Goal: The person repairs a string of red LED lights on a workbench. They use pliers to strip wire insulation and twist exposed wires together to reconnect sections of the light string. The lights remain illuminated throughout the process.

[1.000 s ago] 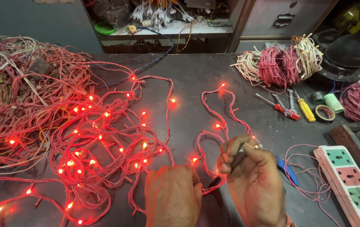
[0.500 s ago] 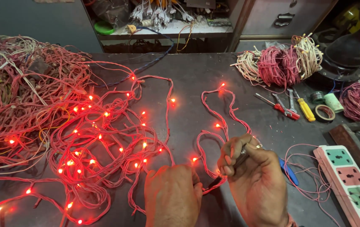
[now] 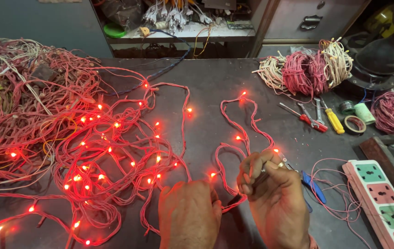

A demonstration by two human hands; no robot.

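A tangled heap of unlit pink wire (image 3: 17, 115) fills the far left of the dark workbench (image 3: 215, 87). Beside it sprawls a lit string of red fairy lights (image 3: 114, 157), its strands running to the hands. The left hand (image 3: 189, 214) lies knuckles-up, fingers curled over the strand; what it grips is hidden. The right hand (image 3: 275, 198) pinches the wire and a thin metal tool (image 3: 256, 180). Further right lie blue-handled pliers (image 3: 314, 186), screwdrivers (image 3: 316, 117) and a power strip (image 3: 381, 203).
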